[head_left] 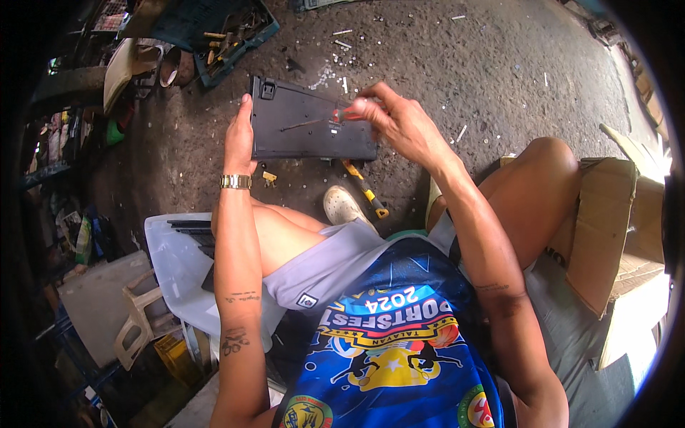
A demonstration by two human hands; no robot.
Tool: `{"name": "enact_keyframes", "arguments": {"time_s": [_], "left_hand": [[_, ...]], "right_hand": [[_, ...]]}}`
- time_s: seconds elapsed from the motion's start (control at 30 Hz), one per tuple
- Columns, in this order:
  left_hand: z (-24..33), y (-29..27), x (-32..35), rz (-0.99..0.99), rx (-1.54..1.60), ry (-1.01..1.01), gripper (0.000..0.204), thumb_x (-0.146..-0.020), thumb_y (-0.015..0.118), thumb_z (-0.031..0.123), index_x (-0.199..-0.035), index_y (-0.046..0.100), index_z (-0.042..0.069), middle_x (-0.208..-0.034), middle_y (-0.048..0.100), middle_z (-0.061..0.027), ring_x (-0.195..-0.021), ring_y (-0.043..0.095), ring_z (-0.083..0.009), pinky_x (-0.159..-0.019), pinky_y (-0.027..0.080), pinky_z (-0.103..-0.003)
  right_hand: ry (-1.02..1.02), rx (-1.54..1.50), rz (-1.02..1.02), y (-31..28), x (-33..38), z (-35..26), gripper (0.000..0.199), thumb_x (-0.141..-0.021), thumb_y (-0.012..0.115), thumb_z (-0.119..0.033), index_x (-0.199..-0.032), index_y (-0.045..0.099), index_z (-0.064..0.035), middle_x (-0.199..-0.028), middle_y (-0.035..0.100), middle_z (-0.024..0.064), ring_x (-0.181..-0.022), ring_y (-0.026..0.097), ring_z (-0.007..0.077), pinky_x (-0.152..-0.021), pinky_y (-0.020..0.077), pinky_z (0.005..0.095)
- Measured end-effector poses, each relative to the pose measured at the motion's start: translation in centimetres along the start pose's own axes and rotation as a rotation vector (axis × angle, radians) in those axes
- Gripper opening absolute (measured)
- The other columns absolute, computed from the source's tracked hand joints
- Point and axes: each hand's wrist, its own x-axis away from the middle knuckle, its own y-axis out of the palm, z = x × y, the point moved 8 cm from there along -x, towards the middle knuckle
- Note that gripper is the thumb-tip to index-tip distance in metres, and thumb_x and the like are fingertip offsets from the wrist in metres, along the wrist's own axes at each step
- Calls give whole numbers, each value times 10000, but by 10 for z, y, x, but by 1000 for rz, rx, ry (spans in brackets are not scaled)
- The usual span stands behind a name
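A black keyboard [300, 107], its underside facing up, is held out above the floor between my hands. My left hand [240, 135], a metal watch on its wrist, grips the left end with the thumb along the edge. A screwdriver with a red handle [349, 113] is pinched in the fingers of my right hand [399, 121]. Its thin shaft points left across the keyboard's back, beside a small label. Whether the tip touches a screw I cannot tell. Below the keyboard, a yellow and black tool [367, 191] lies on the floor beside my shoe [342, 205].
A blue-green crate [235, 36] with hand tools stands at the far left. Small white scraps [328, 75] litter the dark floor [499, 78]. A translucent plastic tub [175, 260] with black parts is at my left, a cardboard box [603, 228] at my right.
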Motion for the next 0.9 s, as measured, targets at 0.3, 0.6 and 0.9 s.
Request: {"name": "enact_keyframes", "arguments": {"time_s": [0.3,0.6,0.9], "left_hand": [[0,2,3,12,6,2,576,-1076,524,495,-1329,620,-13,-1243,700,-131,-1064,712,-204,-907,586,-354],[3,4,3,2,20,7,574,-1078,524,489,-1337,612,-15,-1258,695,-143,-1086,709,-221,-919,585,-373],[3,0,2,46,2,0,585,-1071,538,495,-1354,607,-12,-1275,688,-143,-1105,701,-225,-943,575,-374]], "right_hand": [[63,87,49,-7,3,-2,449,-1047,627,-341,-1413,498,-115,-1104,763,103,-855,705,199,-692,560,335],[35,45,89,-10,5,-9,399,-1033,594,-316,-1386,580,-129,-1098,767,95,-826,724,238,-708,576,384],[71,-490,44,-2,3,7,407,-1012,675,-302,-1343,615,-72,-994,766,57,-694,643,125,-525,490,281]]}}
